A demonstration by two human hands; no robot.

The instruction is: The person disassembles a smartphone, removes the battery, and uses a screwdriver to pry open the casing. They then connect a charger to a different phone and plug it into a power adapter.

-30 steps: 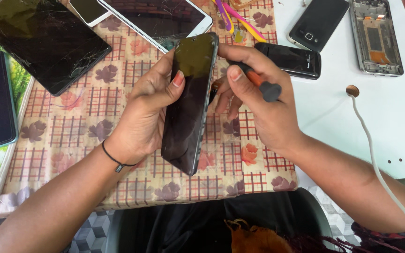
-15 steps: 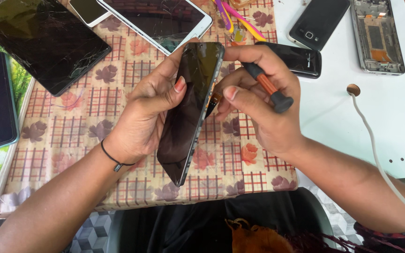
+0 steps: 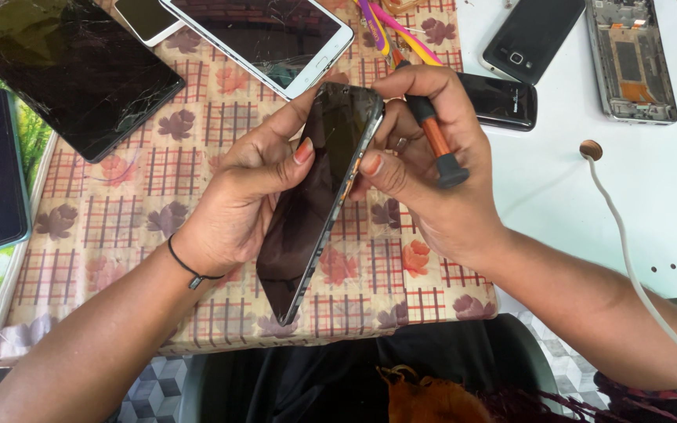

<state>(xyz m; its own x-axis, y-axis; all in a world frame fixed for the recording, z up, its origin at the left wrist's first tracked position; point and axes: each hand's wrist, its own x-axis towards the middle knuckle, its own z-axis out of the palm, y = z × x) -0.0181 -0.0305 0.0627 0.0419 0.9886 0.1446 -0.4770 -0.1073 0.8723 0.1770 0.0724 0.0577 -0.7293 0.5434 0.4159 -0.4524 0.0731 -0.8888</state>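
Checked tablecloth [image 3: 103, 235] fills left and centre, lower edge cut off. Cracked black tablet [image 3: 72, 74] upper left, corner out of frame; white tablet [image 3: 268, 39] top centre, cropped. Dark phone [image 3: 319, 196] mid-frame, tilted, edge-on. Left hand [image 3: 248, 196] grips its left side, thumb on glass. Right hand [image 3: 425, 172] pinches right edge, also clutching orange-black screwdriver [image 3: 436, 145]; tip hidden behind fingers.

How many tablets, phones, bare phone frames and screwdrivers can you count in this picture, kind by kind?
Tablets: 2, black tablet and white tablet.
Phones: 5, including the phone held by left hand.
Bare phone frames: 1.
Screwdrivers: 1, in right hand.
Total: 9.
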